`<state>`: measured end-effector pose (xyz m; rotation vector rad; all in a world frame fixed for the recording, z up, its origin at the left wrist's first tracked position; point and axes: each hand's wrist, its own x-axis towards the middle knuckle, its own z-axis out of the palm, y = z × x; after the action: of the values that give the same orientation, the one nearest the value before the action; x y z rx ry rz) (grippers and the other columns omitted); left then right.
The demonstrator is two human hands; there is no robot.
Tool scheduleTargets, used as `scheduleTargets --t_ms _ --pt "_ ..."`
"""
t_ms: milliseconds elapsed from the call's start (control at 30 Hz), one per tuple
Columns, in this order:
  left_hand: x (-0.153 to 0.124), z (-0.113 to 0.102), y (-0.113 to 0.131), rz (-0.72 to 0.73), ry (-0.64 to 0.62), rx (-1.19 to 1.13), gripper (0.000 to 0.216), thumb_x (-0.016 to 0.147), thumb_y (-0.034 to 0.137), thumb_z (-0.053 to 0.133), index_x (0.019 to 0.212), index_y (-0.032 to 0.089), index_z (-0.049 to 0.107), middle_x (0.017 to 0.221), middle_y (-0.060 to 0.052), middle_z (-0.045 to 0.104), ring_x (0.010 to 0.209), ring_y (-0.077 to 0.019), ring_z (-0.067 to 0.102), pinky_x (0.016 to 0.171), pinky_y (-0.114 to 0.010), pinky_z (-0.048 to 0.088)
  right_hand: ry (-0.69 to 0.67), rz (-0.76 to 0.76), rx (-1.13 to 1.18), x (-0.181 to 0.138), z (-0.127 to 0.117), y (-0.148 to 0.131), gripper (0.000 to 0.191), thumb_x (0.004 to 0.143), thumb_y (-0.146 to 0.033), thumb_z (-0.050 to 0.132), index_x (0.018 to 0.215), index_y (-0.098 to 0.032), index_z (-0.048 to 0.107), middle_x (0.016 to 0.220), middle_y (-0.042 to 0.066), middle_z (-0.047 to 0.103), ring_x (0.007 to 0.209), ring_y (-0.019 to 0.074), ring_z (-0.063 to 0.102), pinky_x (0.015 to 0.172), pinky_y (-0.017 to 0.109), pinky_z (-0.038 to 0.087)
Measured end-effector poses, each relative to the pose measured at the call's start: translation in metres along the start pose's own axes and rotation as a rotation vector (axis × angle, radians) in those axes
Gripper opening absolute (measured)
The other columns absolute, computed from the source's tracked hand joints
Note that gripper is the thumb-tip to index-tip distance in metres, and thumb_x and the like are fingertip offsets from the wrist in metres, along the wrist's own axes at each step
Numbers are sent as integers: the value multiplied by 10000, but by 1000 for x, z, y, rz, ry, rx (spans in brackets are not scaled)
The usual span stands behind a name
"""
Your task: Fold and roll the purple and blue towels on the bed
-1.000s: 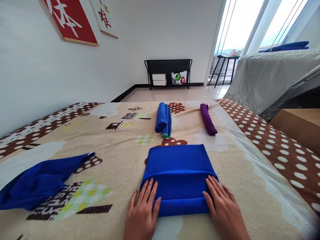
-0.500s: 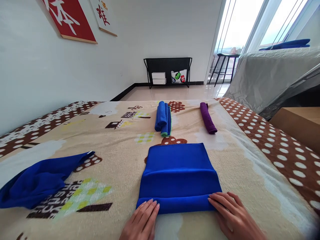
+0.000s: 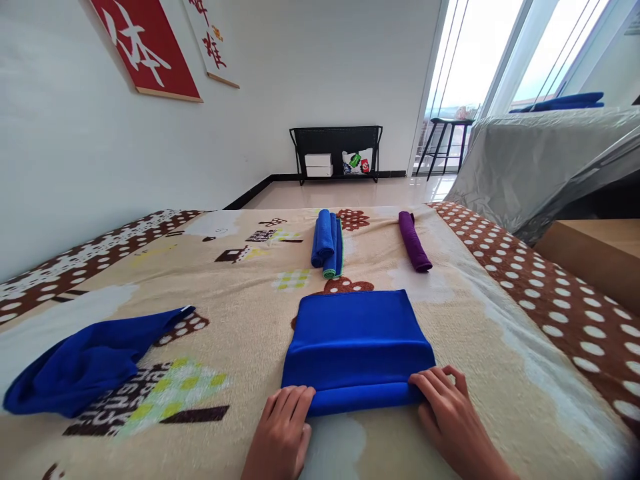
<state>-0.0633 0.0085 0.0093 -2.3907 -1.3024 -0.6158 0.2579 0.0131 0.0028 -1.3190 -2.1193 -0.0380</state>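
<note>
A blue towel (image 3: pixel 360 333) lies flat in front of me, its near edge folded over into a thick band. At the left end of that band, my left hand (image 3: pixel 284 423) grips the cloth with curled fingers, the thumb below. My right hand (image 3: pixel 449 410) holds the other end in the same way, fingers bent over the top. Farther off, several rolled blue towels (image 3: pixel 326 243) rest together, one with a green edge. To their right is a rolled purple towel (image 3: pixel 415 242). A crumpled blue towel (image 3: pixel 95 360) with a small white tag lies at the left.
Everything lies on a patterned beige blanket (image 3: pixel 240 333) with a brown polka-dot border. Beyond it stands a black rack (image 3: pixel 335 152) against the wall. On the right are a cardboard box (image 3: pixel 590 250), a plastic-covered piece of furniture (image 3: pixel 530 160) and a black stool (image 3: pixel 445 143).
My fingers have gone from lying along the folded edge to curling round it at both ends. The folded near edge has moved slightly away from me.
</note>
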Motion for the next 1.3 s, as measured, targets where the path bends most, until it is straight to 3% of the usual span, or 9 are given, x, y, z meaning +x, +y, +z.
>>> scheduleTargets --t_ms 200,300,467,600,733,867,1000,1167,1300 --pt "-11 -15 -1 26 -35 5 376 746 29 423 1034 181 612 824 -14 705 772 -178 676 806 -306 479 -211 -56 34 -19 -10 3 232 835 -58 438 955 -228 541 810 -33 597 792 137 577 919 342 294" --pt "-13 -13 4 -19 -84 43 330 746 39 442 969 198 626 786 -4 696 737 -188 669 786 -343 464 -127 -26 -39 -21 -5 -5 210 797 -77 469 891 -236 571 836 -26 624 814 149 595 921 353 295" --pt "4 1 32 -6 28 -13 396 809 40 415 1097 170 653 1032 -50 739 997 -224 666 962 -393 431 151 -114 -105 -3 19 -36 397 865 -45 380 1126 -185 645 1148 63 688 1076 183 617 988 354 357" --pt "21 9 40 249 3 -65 450 875 48 375 1248 113 618 1206 -55 718 1156 -151 623 1012 -274 432 45 -357 -96 8 30 -48 410 956 -108 357 1279 -144 607 1235 19 680 1139 137 606 1014 289 383" --pt "6 9 14 166 -48 69 428 976 295 463 1372 156 549 1350 -41 649 1231 -158 590 976 -287 447 -60 -278 -266 -2 22 -23 426 1003 -313 454 1378 -130 540 1399 33 573 1256 179 549 1070 335 348" --pt "-20 6 -12 26 -49 124 422 969 287 466 1357 153 563 1362 -57 641 1242 -157 592 1175 -317 241 -47 -143 -366 -21 12 12 453 1009 -351 450 1388 -116 528 1416 66 555 1281 213 534 1126 394 291" --pt "-12 4 5 -16 29 139 407 893 142 493 1281 135 616 1282 -82 691 1182 -195 637 1243 -455 30 45 -98 -364 -19 16 0 393 971 -228 438 1308 -89 587 1363 107 595 1254 245 557 1137 458 272" --pt "30 15 53 174 5 25 491 834 90 398 1270 107 623 1313 -47 674 1227 -145 604 1101 -289 345 -6 -250 -204 11 36 -54 395 933 -155 419 1275 -164 617 1359 -2 606 1263 142 550 1074 310 354" --pt "29 22 50 112 -46 115 450 940 299 451 1342 138 574 1378 -38 627 1233 -167 598 954 -318 454 -52 -145 -296 13 38 -46 401 1004 -315 423 1344 -163 573 1407 13 562 1285 166 536 1066 347 355"
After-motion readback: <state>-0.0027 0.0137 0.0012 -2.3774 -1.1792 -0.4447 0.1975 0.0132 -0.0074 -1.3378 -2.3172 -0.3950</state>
